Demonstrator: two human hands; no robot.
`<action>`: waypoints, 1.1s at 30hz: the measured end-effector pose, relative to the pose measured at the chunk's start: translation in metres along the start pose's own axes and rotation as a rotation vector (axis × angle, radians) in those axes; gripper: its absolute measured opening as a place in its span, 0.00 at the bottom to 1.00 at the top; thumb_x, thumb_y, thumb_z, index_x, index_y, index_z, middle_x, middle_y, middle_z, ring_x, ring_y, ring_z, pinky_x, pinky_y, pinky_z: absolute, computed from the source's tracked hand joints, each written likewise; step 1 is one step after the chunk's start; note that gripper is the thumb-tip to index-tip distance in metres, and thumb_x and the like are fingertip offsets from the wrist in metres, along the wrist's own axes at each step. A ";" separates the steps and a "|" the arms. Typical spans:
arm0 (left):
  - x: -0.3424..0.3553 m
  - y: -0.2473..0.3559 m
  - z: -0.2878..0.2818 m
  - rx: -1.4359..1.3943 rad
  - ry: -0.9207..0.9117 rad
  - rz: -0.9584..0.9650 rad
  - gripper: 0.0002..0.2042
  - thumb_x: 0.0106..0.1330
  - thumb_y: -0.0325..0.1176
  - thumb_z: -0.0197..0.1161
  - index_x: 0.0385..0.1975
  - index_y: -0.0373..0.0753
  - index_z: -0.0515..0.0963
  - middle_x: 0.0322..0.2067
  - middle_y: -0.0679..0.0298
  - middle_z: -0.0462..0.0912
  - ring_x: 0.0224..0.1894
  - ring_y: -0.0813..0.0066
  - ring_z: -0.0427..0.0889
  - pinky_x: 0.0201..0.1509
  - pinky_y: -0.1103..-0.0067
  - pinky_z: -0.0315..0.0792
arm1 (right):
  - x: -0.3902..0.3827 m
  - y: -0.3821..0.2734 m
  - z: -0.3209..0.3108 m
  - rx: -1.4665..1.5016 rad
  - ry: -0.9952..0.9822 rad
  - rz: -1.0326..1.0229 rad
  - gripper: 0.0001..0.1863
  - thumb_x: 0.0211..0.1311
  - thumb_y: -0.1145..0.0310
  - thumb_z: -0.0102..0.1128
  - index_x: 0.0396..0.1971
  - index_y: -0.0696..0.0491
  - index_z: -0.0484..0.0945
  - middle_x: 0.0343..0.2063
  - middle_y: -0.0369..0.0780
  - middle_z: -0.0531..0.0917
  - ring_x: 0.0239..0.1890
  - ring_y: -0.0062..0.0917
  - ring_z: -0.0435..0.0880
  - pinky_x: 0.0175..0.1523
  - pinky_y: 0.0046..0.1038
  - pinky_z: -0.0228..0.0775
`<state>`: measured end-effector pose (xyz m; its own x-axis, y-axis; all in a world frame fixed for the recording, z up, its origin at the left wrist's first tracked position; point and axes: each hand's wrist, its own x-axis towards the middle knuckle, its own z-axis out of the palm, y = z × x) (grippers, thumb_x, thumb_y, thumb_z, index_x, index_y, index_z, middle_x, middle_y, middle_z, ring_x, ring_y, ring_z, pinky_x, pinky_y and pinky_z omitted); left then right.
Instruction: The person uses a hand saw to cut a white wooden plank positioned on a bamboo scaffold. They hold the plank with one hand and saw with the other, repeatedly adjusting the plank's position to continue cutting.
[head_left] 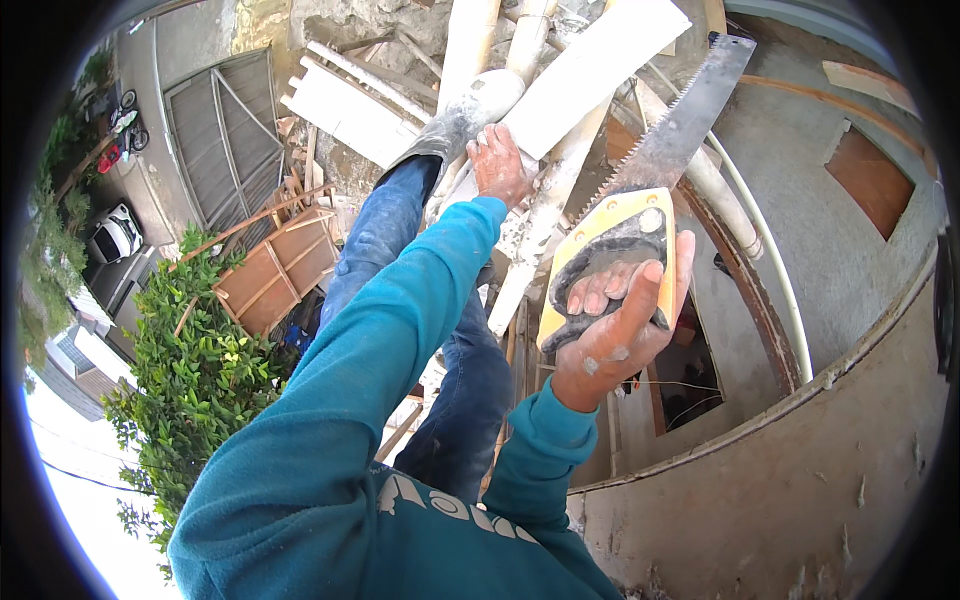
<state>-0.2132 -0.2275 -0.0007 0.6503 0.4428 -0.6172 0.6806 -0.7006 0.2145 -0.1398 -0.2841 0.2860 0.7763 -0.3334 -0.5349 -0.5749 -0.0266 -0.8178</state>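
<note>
My left hand (497, 168) grips a long white board (600, 70) lying on pale poles, its fingers bent over the board beside my dusty grey boot (460, 120). My right hand (630, 315) is closed round the yellow and black handle (560, 290) of a handsaw. The saw's toothed blade (685, 110) points up and away from me, to the right of the board, with its teeth toward the left. My blue jeans (375, 225) show left of and below my arms.
Poles (740, 225) and broken white slats (355, 120) surround the work. Below are a wooden panel (275, 270), a leafy tree (180, 380), a parked car (115, 235) and motorcycle (130, 130). A curved concrete edge (760, 450) runs along the right, beside a dark opening (690, 375).
</note>
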 end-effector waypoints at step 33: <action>0.023 -0.032 -0.020 -0.277 -0.472 -0.166 0.59 0.48 0.51 0.83 0.71 0.25 0.51 0.59 0.34 0.74 0.63 0.41 0.75 0.68 0.62 0.69 | 0.080 0.003 0.099 0.093 0.060 0.024 0.33 0.72 0.63 0.58 0.71 0.62 0.61 0.25 0.36 0.74 0.21 0.17 0.70 0.24 0.22 0.64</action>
<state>-0.2129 -0.1838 -0.0064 0.3495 0.1916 -0.9171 0.8652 -0.4417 0.2374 -0.0535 -0.2181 0.2200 0.7441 -0.3888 -0.5433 -0.5648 0.0685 -0.8224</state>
